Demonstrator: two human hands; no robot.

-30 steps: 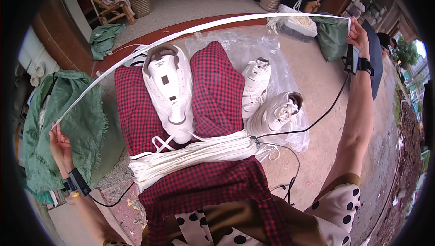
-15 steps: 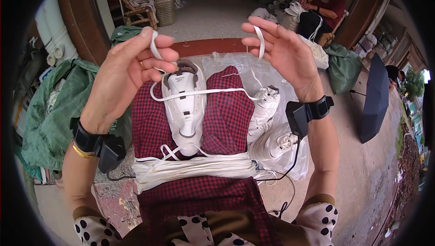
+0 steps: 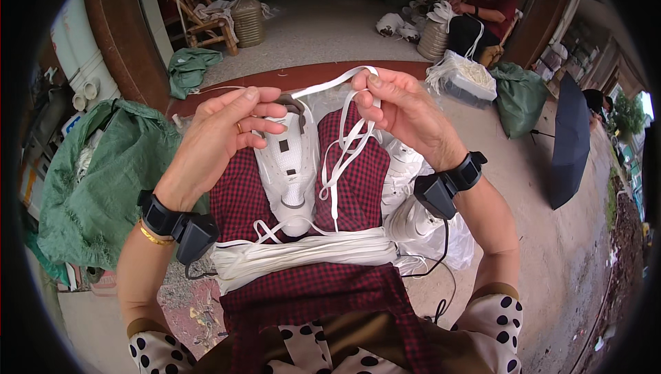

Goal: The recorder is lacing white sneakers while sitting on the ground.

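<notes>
My right hand pinches a white shoelace between thumb and fingers. Several loops of it hang below that hand, over the checked cloth on my lap. One stretch of lace runs left, towards the fingertips of my left hand. There, thumb and forefinger are pressed together, and a thin pale strand, seemingly lace seen edge-on, sticks out to the left. The other left fingers are half bent. Between my knees, below both hands, lies a white sneaker; its dark collar shows partly behind the left fingers.
A bundle of white laces lies across my lap. More white sneakers rest on clear plastic at the right. Green sacks, a dark umbrella and a box of laces stand around. Another person sits far right.
Both hands have come lower and closer together. The lace that crossed the sneaker between them now hangs in loops from my right hand, whose fingers have closed.
</notes>
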